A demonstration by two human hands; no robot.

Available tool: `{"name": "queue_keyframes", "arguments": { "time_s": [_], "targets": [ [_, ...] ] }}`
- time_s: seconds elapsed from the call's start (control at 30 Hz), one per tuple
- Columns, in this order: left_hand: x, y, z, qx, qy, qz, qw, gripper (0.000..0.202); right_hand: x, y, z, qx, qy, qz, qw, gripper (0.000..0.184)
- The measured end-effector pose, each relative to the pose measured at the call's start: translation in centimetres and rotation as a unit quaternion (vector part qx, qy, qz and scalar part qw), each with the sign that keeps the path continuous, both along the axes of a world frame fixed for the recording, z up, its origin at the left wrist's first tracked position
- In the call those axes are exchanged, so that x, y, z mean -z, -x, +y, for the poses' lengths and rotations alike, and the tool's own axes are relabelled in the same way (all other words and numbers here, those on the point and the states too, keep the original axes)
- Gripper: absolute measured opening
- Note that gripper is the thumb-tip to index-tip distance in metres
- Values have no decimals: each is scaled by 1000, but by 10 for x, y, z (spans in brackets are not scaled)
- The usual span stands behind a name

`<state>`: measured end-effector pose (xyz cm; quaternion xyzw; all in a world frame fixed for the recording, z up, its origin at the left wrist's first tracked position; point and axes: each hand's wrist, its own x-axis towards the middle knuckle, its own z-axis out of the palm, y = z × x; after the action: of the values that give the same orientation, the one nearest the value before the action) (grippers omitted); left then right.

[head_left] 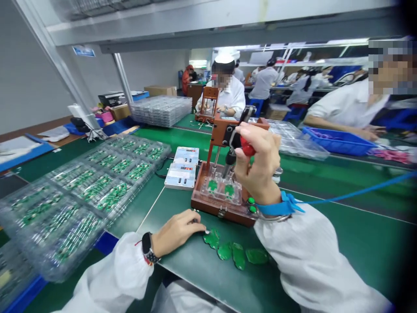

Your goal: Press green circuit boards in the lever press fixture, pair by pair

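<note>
A: Nearest first, left hand [177, 230]?
B: Palm down on the green mat [325, 243], at 6 o'clock of the test jig [224, 211]. Fingertips touch the first of the loose boards [211, 238]. Pinching or just resting, can't tell. One smartwatch [148, 248] on that wrist
A: Loose boards, count?
B: Four green PCBs in a row on the mat, running from the left fingertips toward 4 o'clock
A: Right hand [259, 167]?
B: Closed round the red-knobbed lever handle [246, 148] at the jig's 12 o'clock. One blue wrist strap [280, 207], and one blue cord [358, 190] going off to 3 o'clock
A: Step?
B: I'd judge the press step. Two nested boards [213, 185] sit in the clear nest under the head. Two green buttons [250, 204] at the jig's front right corner
A: Next move calls for?
B: My read: the lever has to come up before the nest can be reached, and a flat board off the mat wants an edge pinch
A: Farther out?
B: Two white meter boxes [180, 176] at 10 o'clock of the jig. Clear trays [81, 191] of boards at 9 o'clock, too overlapped to count. One blue bin [339, 141] at 2 o'clock. A second jig [208, 104] at 12 o'clock, in front of a co-worker [233, 95]
</note>
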<state>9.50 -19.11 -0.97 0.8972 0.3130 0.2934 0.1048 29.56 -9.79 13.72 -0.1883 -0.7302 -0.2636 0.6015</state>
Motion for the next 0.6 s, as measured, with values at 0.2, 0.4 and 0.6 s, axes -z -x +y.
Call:
{"name": "queue_keyframes", "arguments": {
  "time_s": [0.2,0.4,0.6],
  "targets": [
    [-2,8,-1,61,54,26,996,34,-93,-5,20,-236,255,90,933,25],
    [-14,24,-4,45,123,78,988,43,-123,-24,77,-20,460,128,878,8],
    [-14,42,-24,-21,140,125,982,60,4,-57,7,20,319,201,926,14]
  ]
}}
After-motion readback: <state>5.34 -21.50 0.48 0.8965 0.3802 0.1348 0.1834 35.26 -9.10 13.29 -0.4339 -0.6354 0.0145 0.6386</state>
